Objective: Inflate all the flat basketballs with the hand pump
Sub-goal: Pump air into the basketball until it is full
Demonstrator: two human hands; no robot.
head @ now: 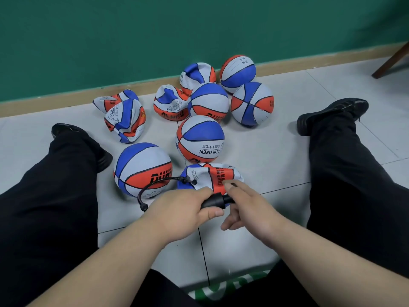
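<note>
A crumpled flat basketball (210, 177) lies on the floor just beyond my hands. A thin black hose (152, 186) runs from it in a loop back to the black hand pump (213, 201). My left hand (181, 210) grips the pump barrel. My right hand (247, 203) holds the pump's handle end, fingers loosely curled; the handle is mostly hidden. Several round, full balls (142, 168) (200, 139) sit close by. Several crumpled flat balls (125, 120) (170, 103) lie farther back.
My legs in black trousers (66, 185) (345, 169) stretch out on both sides of the balls on the grey tiled floor (265, 151). A green wall with a wooden skirting (66, 98) stands behind. A dark wooden chair leg (391, 60) shows at the far right.
</note>
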